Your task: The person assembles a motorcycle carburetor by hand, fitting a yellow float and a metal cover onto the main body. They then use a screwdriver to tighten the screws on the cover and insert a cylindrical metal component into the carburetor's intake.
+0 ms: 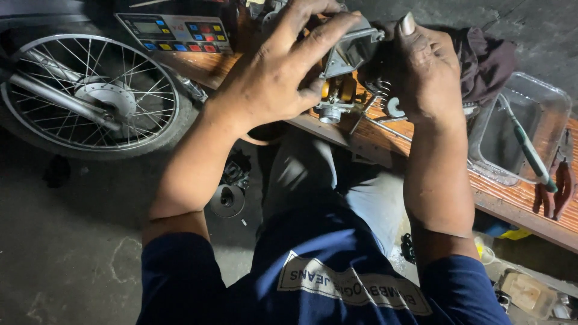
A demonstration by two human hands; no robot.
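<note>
Below the blue sleeves, the left hand (274,72) and right hand (424,72) both clamp a metal carburettor (346,72) at upper centre over the wooden bench (512,201), where loose springs (380,90) could slip off the edge.

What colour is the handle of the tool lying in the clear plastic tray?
Green, seen in the head view: the screwdriver.

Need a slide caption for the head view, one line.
Both hands, left hand and right hand, grip a small metal engine part over a wooden bench.
</note>
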